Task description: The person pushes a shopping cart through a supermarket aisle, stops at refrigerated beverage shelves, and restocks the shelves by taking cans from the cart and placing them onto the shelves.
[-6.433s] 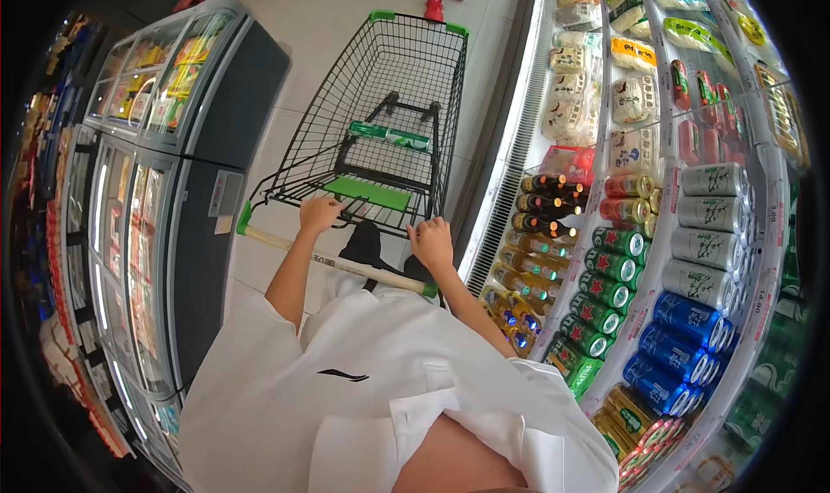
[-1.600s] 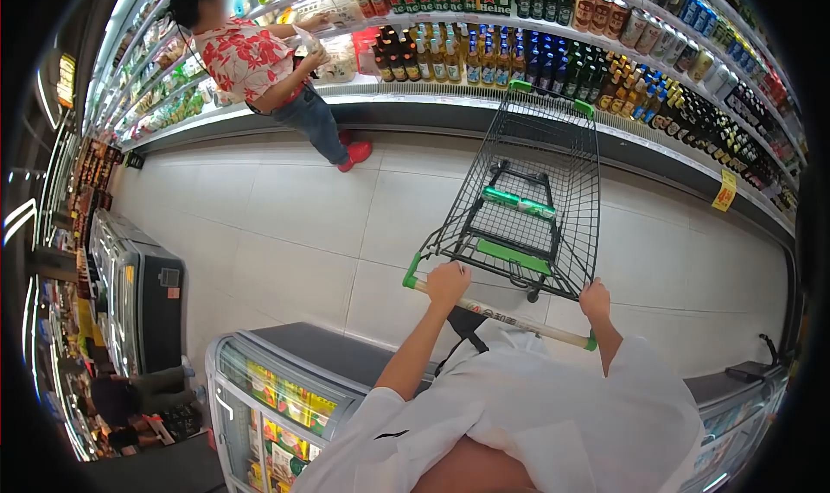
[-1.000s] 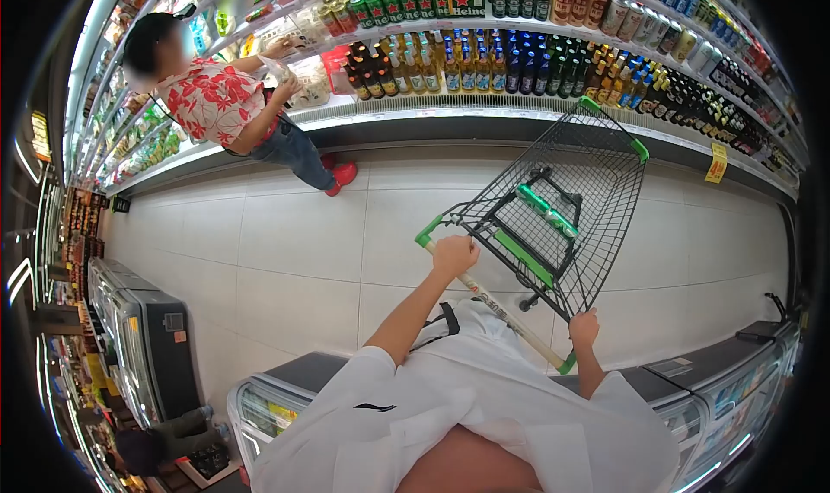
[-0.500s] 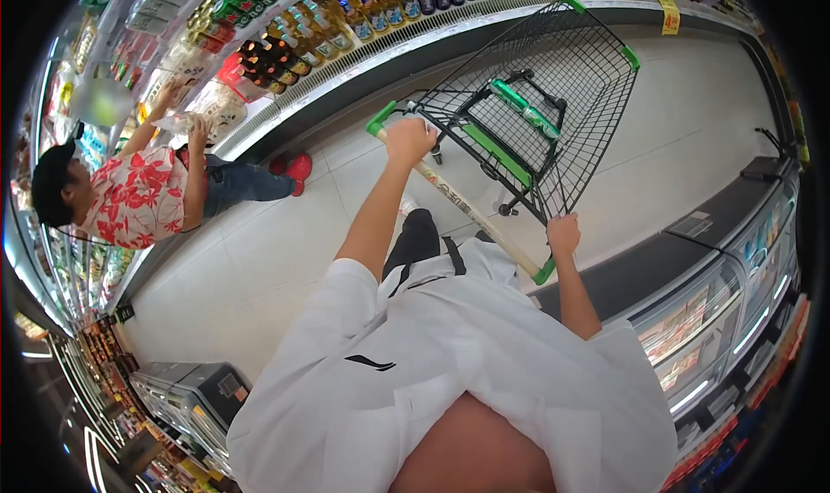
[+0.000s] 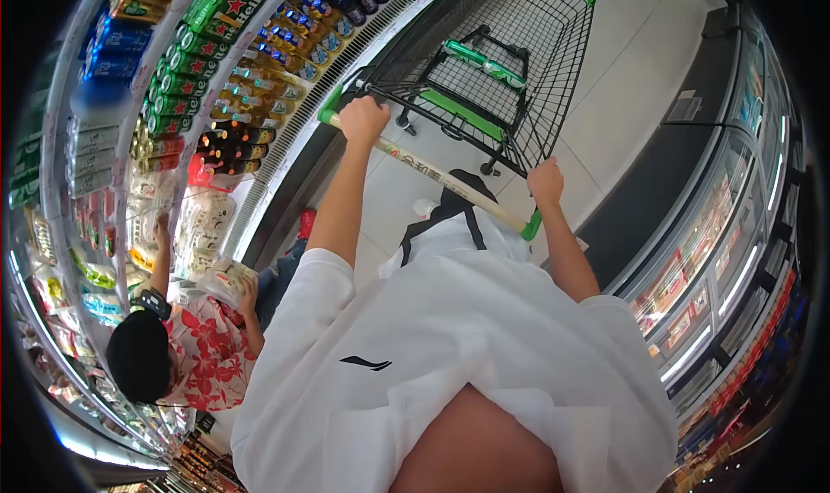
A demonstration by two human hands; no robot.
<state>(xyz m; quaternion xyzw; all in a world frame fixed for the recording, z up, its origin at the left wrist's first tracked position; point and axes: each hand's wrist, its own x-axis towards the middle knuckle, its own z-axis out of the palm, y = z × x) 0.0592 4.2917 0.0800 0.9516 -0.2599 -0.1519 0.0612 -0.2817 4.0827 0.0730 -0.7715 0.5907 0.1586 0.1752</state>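
My left hand [image 5: 364, 120] is closed around the pale handle of the shopping cart [image 5: 450, 182], close to its green left end. My right hand [image 5: 545, 182] grips the cart's right rear corner, above the handle's other green end; the exact part under its fingers is hidden. The cart has a black wire basket with green corners. Green printed panels [image 5: 484, 63] show through the wire, and I see no goods inside.
Bottles [image 5: 251, 95] and green beer packs [image 5: 186, 78] fill the shelves at left. A person in a red floral shirt [image 5: 212, 355] stands there, holding a packaged item [image 5: 226, 279]. Glass-fronted freezers [image 5: 692, 277] line the right side. Pale floor tiles [image 5: 622, 139] run between them.
The view has turned, and the cart sits further left and higher in it. The shelves and the other person appear closer. Both my hands keep their grip.
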